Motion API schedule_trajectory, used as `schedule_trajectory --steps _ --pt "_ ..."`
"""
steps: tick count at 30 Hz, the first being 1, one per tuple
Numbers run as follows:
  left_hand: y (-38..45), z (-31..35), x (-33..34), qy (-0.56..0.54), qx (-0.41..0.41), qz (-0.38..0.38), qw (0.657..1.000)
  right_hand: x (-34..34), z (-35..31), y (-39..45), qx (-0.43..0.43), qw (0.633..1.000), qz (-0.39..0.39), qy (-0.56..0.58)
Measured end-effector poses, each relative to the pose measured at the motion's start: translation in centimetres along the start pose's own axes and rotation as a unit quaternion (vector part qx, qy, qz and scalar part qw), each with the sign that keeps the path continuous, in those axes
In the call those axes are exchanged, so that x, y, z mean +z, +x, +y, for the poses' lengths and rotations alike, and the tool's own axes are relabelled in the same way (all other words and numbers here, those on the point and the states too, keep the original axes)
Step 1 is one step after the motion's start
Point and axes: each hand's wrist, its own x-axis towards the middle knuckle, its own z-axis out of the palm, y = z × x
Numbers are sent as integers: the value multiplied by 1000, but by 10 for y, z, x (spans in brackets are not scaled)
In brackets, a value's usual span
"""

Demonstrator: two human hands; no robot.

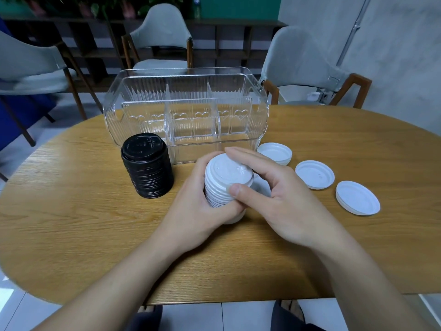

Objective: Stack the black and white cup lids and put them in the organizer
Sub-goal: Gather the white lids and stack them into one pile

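Both hands work the white stack (226, 182) at the table's (71, 223) middle: the left hand (198, 206) wraps its side to steady it, while the right hand (269, 187) pinches the top lid between thumb and fingers, probably seating it. The finished black stack (148, 166) waits before the clear organizer (186, 111). Three loose white lids (315, 174) lie rightward, within reach for adding.

I see a wood-grain table (71, 223) with a smooth satin finish, a clear ribbed glossy plastic organizer (186, 111) beyond my left hand (202, 206), matt white plastic lids (226, 182), and semi-gloss black lids (146, 166).
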Motion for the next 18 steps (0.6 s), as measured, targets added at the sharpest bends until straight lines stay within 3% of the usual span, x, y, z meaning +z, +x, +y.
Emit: schedule_trajectory --steps 5,13,18 --pt "2 -2 -1 -12 4 -19 1000 -2 3 1 -17 1000 -10 15" --pt "-2 -2 4 -1 14 12 1000 6 2 -1 8 997 73 32" --pt "-3 -3 5 9 17 17 1000 9 2 -4 10 996 77 33"
